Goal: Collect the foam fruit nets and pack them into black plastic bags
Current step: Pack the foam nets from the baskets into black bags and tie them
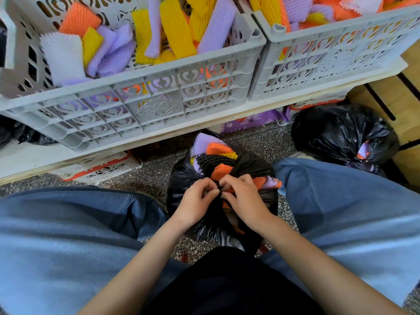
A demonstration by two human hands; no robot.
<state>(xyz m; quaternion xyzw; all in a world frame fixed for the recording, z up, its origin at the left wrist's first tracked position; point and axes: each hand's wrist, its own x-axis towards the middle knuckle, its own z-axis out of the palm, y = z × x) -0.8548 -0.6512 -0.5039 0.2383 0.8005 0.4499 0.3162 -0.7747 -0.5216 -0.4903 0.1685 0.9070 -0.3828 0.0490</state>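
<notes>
Between the person's knees stands the black bag (181,178), and both hands meet right over its mouth, on the side nearest the body. The left hand (195,201) and the right hand (244,196) each have curled fingers pinching gathered black plastic, fingertips almost touching, so neither hand is the nearer one. Closing the bag, I judge, turns on this: the two pinched ends lie across the bag from left to right, while the foam nets (218,147) bulge out just beyond the fingers, so the plastic must be drawn over them. Farther off, to the right of the bag, a second bag (336,133) sits on the floor. Beyond the bag, a grey crate (136,103) holds loose nets (175,26).
</notes>
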